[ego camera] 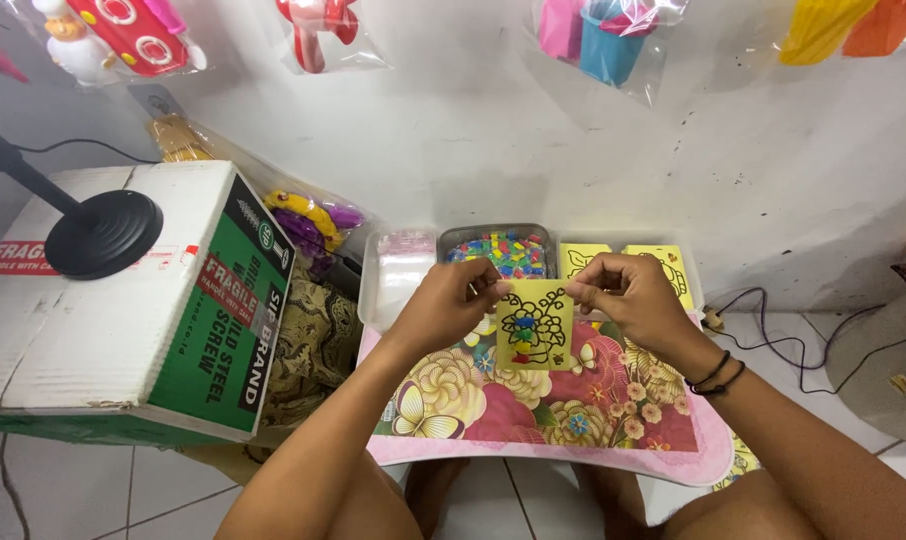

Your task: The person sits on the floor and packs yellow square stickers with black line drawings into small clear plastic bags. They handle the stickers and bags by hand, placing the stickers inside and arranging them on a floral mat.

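Observation:
A small yellow card [535, 324] with a black outline drawing and a few coloured bits stuck on it hangs upright above a floral lap table [573, 415]. My left hand [451, 302] pinches its top left corner. My right hand [628, 292] pinches its top right corner; that wrist wears black bands. Behind the card sits a grey tray of small multicoloured pieces [503, 250], and more yellow cards [663, 262] lie to its right.
A white tray [385, 290] holds a clear plastic bag at the left. A large cardboard box [123, 300] with a black round stand base [103, 232] on top stands further left. Bagged toys hang on the white wall. Cables lie on the tiled floor at right.

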